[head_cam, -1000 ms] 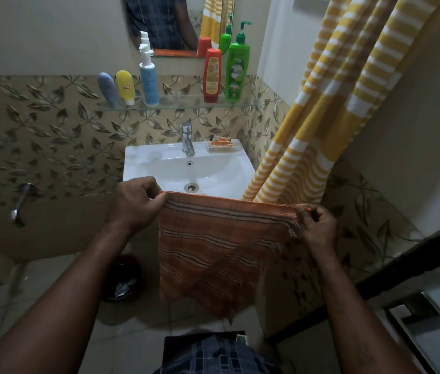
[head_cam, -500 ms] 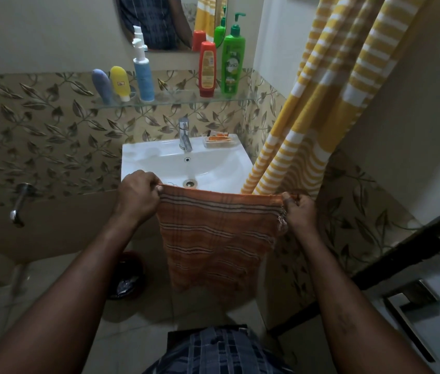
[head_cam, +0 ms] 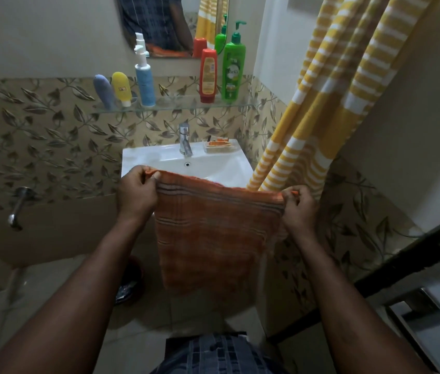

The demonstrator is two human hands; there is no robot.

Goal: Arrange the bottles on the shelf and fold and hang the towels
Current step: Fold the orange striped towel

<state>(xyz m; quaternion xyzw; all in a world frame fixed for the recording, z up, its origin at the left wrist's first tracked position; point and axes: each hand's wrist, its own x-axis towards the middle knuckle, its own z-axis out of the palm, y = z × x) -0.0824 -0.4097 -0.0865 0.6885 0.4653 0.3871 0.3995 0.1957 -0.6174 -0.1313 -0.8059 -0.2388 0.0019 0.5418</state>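
Left hand (head_cam: pixel 136 195) has its fingers curled in, pinching the top left corner of the orange towel (head_cam: pixel 213 233). The right hand (head_cam: pixel 298 209) does the same on the top right corner, thumb and fingers bunched round the cloth. So the towel is stretched between the two hands along its top edge and hangs straight down below them, over the tiled floor (head_cam: pixel 51 306). Just beyond the hands is a white sink (head_cam: pixel 138 157) with a chrome tap (head_cam: pixel 185 139) and a soap dish (head_cam: pixel 217 145). Further up from the hands, a glass shelf (head_cam: pixel 175 105) carries five bottles standing in a row: a blue-grey tube (head_cam: pixel 103 90), a yellow tube (head_cam: pixel 122 87), a blue spray bottle (head_cam: pixel 144 82), a red bottle (head_cam: pixel 208 74) and a green pump bottle (head_cam: pixel 233 71), with a mirror (head_cam: pixel 159 22) above them. A yellow-and-white striped cloth (head_cam: pixel 334 103) hangs above the right hand, its lower end just beside it. The walls have leaf-pattern tiles. The towel itself is orange check with darker stripe bands, and its bottom edge is too blurry to make out.
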